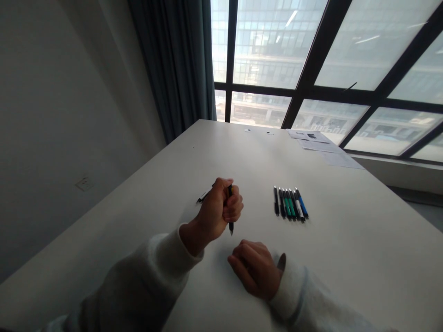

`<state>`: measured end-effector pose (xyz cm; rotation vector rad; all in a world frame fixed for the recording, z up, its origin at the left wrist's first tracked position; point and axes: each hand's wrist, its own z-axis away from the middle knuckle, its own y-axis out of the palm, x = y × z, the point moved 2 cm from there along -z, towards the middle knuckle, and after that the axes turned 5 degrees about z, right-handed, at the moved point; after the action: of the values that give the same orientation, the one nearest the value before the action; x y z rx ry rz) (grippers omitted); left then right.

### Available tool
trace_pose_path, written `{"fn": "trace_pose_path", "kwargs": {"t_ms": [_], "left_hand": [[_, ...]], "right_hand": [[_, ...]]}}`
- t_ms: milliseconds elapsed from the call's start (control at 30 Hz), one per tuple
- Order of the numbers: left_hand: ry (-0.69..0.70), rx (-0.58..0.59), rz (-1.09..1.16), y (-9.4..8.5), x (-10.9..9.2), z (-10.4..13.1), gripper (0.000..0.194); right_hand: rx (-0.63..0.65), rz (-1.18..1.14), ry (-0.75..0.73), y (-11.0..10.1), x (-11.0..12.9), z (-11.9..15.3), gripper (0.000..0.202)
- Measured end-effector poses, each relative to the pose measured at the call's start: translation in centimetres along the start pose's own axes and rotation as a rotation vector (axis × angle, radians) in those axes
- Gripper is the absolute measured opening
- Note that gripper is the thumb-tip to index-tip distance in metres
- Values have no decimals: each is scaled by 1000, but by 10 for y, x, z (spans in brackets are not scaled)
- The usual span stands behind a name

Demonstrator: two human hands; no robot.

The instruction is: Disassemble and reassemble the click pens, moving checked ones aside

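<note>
- Head view, middle of the frame: a pen [231,227] stands nearly upright in the left hand [220,205], whose fingers are wrapped around it, with the thumb at its upper end.
- The pen is black, with a touch of yellow near the top and a pale, pointed tip facing down.
- The fingers cover the pen's middle, and whether its tip meets the table [353,240] is unclear.
- Lower middle of the frame: the right hand [258,269] has its fingers curled, just below the pen tip; whether it holds anything cannot be told.
- Behind the left hand, to its left, dark slim ends [200,200] stick out; the rest is hidden.
- Right of centre: a row of pens [290,205] lies side by side, black with green, white and blue parts; they crowd together too closely to count surely.
- Both sleeves [148,276] run off the bottom edge, cut off.
</note>
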<state>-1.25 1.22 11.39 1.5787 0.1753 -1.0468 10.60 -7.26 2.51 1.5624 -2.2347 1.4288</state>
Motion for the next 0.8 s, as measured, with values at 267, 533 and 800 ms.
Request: {"fn": "trace_pose_path", "kwargs": {"t_ms": [267,533,800], "left_hand": [[38,41,-60,4,2,1,55],[195,-64,-64,2,3,-3,45],[166,-25,-22,3,2,-1,43]], "right_hand": [[54,-19,27,0,2,0,22],[-10,-138,120,-5,2,-5,20],[70,-165,168,-2,-1,-4,23]]}}
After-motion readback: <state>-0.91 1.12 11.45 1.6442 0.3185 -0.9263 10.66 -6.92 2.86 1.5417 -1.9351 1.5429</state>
